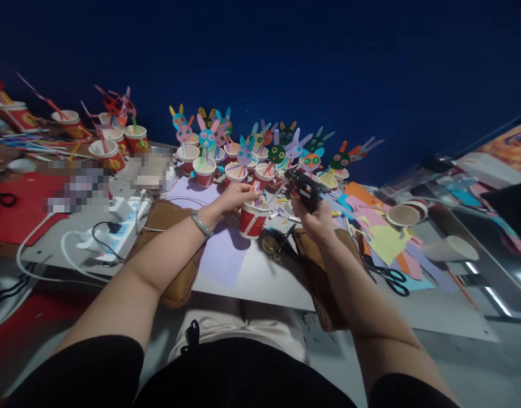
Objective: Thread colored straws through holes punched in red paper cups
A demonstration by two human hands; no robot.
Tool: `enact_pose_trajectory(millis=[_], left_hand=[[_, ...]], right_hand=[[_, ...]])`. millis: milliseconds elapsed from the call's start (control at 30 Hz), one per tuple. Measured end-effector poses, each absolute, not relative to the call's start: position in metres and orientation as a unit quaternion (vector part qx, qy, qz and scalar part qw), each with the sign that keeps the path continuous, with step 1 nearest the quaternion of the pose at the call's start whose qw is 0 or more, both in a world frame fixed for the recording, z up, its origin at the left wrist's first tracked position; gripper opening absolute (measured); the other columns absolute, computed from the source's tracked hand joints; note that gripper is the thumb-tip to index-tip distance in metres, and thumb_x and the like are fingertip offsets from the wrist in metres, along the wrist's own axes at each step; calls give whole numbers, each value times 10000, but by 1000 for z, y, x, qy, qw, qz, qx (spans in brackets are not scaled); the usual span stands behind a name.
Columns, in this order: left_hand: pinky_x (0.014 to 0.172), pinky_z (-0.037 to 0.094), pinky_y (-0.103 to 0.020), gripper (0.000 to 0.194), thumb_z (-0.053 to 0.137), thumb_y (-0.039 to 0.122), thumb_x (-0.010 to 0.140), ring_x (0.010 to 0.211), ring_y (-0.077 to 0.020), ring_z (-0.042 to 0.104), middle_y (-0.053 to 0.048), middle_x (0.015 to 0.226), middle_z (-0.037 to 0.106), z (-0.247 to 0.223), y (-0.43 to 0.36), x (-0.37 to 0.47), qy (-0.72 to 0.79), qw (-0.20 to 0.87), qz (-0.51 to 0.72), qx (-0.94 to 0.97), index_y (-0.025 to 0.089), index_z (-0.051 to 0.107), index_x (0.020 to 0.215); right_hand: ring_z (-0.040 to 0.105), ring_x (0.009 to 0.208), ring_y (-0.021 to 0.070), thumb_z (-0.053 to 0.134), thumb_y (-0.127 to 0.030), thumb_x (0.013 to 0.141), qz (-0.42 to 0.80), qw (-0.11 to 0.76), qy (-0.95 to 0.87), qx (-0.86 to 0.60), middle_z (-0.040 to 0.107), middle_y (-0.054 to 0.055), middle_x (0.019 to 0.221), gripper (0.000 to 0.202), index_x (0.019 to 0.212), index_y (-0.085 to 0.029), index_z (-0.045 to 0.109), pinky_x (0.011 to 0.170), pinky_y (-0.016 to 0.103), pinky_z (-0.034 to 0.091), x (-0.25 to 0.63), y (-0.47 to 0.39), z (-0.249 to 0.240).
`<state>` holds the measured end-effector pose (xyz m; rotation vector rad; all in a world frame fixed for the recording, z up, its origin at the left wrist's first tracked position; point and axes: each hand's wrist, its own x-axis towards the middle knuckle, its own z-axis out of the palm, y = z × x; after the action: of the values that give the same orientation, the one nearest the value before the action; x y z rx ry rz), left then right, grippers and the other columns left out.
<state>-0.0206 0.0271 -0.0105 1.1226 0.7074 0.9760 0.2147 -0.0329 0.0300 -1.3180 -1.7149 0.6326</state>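
My left hand [239, 195] is closed, its fingertips pinching a narrow orange and purple strip [256, 192] at the rim of a red and white paper cup [252, 221]. The cup stands upright on the table in front of me. In my right hand [315, 218] is a black glue gun [305, 190], held to the right of the cup with its front end towards the cups behind. Just behind both hands stand several paper cups with colourful paper rabbit faces on sticks, among them one with a blue face [207, 139].
Brown cushions [169, 255] lie under my forearms. A power strip [127, 229] with white cables is at the left. Coloured paper sheets [385, 241] and black scissors [394, 279] lie at the right. More decorated cups [105, 153] stand at the far left.
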Motion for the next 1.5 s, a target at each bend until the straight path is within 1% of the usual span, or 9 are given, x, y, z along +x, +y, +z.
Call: enact_pose_trajectory(millis=[200,467,567,700,900,1067,1167,1333,1500], left_hand=[[645,458,-237,391,929,432,683,631,-97,620,-31,737,731,-11,25,-20,309,677,447,497,103,766,820],[755,533,-292,395,953,398,662,742,-141,675,-67,828,773,-3,23,-17,306,701,434,477,118,799,894],[821,531,-287,395,943,420,674,884,-159,690,-95,1040,779,-1,20,-16,302,666,447,515,138,829,925],[904,524,-285,366,952,424,661,1128,-212,681,-132,1392,673,2,16,-14,294,635,461,546,157,852,889],[695,483,-259,437,965,454,623,717,-124,634,-60,839,757,1,14,-13,317,687,404,515,135,846,897],[639,410,-235,421,977,430,597,643,-93,568,-31,721,717,-2,16,-12,344,680,419,493,110,830,828],[651,403,-238,464,984,457,569,654,-95,565,-30,734,719,-3,17,-11,354,678,426,484,114,833,842],[858,467,-290,526,978,476,580,857,-146,648,-70,966,775,-3,17,-11,340,672,433,495,118,839,938],[801,492,-285,549,977,494,560,784,-139,638,-67,882,763,-2,17,-11,342,673,420,505,89,832,903]], right_hand=[[489,565,158,643,-594,875,352,461,-625,-522,530,-25,570,375,739,-251,576,596,323,434,204,-31,0],[488,557,160,656,-578,850,306,441,-626,-566,535,-16,572,356,719,-253,592,599,326,450,218,-32,8],[482,558,171,690,-569,822,302,424,-643,-562,533,-24,577,315,817,-259,628,595,332,437,216,-36,12],[474,557,154,675,-573,847,330,423,-654,-533,526,-16,569,375,696,-246,571,600,323,411,213,-38,8],[493,568,156,700,-589,844,385,435,-630,-516,548,-7,573,400,680,-238,596,596,327,408,211,-39,0],[442,531,125,775,-617,784,496,526,-538,-433,452,-56,596,408,837,-238,632,531,298,371,208,-38,-2],[452,539,129,756,-657,805,472,529,-553,-437,461,-51,603,442,845,-236,629,532,301,378,209,-39,-3],[475,553,134,603,-739,908,325,478,-666,-472,525,-13,589,563,687,-223,558,567,312,396,214,-45,-7],[482,586,167,514,-734,961,226,429,-729,-483,521,8,605,564,699,-237,550,598,343,406,216,-49,-10]])
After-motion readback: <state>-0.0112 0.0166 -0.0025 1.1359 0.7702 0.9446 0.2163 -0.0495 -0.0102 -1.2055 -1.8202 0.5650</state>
